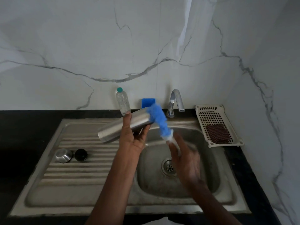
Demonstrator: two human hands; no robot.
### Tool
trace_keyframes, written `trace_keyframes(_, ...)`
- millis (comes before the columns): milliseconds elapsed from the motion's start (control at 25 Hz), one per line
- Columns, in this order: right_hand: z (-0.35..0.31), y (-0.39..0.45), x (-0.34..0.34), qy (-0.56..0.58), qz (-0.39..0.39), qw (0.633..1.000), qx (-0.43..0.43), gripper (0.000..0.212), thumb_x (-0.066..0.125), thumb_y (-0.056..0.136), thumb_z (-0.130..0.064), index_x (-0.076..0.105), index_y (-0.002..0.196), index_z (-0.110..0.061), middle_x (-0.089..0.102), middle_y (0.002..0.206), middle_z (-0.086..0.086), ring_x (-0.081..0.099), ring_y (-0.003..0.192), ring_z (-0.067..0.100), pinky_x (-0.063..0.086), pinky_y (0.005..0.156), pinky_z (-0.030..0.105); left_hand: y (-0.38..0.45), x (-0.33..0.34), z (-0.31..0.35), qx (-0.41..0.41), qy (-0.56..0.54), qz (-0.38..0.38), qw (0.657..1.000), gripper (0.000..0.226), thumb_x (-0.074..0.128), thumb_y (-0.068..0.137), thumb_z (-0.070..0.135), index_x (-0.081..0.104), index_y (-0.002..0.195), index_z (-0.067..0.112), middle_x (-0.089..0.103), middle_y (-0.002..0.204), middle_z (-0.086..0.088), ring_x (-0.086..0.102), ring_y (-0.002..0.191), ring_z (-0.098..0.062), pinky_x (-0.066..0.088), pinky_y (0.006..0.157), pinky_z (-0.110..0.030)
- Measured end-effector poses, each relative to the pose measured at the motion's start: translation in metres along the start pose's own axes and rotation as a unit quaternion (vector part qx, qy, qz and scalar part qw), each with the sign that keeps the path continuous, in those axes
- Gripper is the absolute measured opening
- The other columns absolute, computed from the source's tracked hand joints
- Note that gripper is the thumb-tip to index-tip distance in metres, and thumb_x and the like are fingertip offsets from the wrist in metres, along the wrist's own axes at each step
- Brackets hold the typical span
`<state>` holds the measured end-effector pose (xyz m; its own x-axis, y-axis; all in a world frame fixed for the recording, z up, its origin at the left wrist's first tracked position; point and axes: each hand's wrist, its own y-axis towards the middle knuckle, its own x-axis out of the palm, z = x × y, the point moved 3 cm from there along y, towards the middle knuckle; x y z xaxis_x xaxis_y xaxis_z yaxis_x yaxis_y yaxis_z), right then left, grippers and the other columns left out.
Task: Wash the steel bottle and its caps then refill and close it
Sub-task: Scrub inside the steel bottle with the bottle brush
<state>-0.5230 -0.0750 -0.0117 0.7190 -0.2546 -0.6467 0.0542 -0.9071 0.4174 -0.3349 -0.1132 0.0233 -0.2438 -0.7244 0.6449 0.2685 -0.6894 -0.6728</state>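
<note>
our left hand grips the steel bottle, tilted above the sink's basin rim, its mouth toward the tap. our right hand is curled round the blurred handle of a blue bottle brush at that mouth. the basin below lies open. the steel cap and black cap sit side by side on the drainboard.

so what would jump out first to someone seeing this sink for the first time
The bright blue bottle brush, blurred above the basin, its tip at the mouth of the steel bottle that the left hand grips tilted over the sink. The right hand holds the brush handle. Two caps, steel cap and black cap, sit on the drainboard.
</note>
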Motion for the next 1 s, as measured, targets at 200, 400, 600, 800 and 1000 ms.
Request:
trace_keyframes(200,0.0,-0.011,0.005,-0.003,0.004,1.0,0.0,0.039,0.055,0.103,-0.038,0.057,0.141,-0.028,0.072,0.092,-0.011,0.065,0.067,0.002,0.052,0.055,0.02,0.0,-0.002,0.002,-0.03,-0.014,-0.003,0.999,0.066,0.091,0.078,0.032,0.058,0.126,0.001,0.071,0.114,-0.023,0.076,0.099,-0.037,0.064,0.082,-0.05)
trace_keyframes(400,0.003,-0.01,0.016,0.095,0.009,0.995,0.039,0.039,0.052,0.105,-0.046,0.059,0.139,-0.028,0.067,0.076,-0.011,0.061,0.057,0.006,0.054,0.049,0.034,-0.009,-0.006,-0.005,-0.086,-0.027,0.011,0.996,0.064,0.093,0.076,0.032,0.059,0.121,0.0,0.075,0.108,-0.023,0.078,0.095,-0.036,0.065,0.069,-0.049)
trace_keyframes(600,-0.003,-0.019,0.009,0.2,-0.009,0.975,0.097,0.038,0.062,0.098,-0.041,0.067,0.133,-0.028,0.069,0.073,-0.002,0.063,0.056,0.014,0.053,0.051,0.032,0.002,-0.011,-0.009,-0.099,-0.102,0.03,0.989,0.07,0.09,0.077,0.04,0.062,0.129,0.001,0.077,0.111,-0.016,0.077,0.1,-0.029,0.065,0.057,-0.035)
trace_keyframes(800,-0.026,-0.007,-0.005,0.557,-0.157,0.712,0.399,0.042,0.062,0.098,-0.041,0.062,0.125,-0.01,0.052,0.068,0.01,0.03,0.037,0.007,0.024,0.034,0.016,0.006,-0.011,-0.008,-0.088,-0.155,-0.046,0.983,0.072,0.084,0.082,0.041,0.06,0.134,-0.002,0.072,0.124,-0.025,0.071,0.118,-0.033,0.066,0.07,-0.04)
trace_keyframes(1000,-0.061,0.0,-0.024,0.592,-0.244,0.617,0.457,0.031,0.053,0.102,-0.037,0.06,0.122,-0.014,0.045,0.061,0.001,0.024,0.034,0.001,0.02,0.029,0.014,0.006,-0.015,-0.014,-0.03,-0.169,-0.075,0.982,0.07,0.085,0.075,0.03,0.058,0.133,0.0,0.075,0.116,-0.023,0.073,0.113,-0.036,0.063,0.082,-0.05)
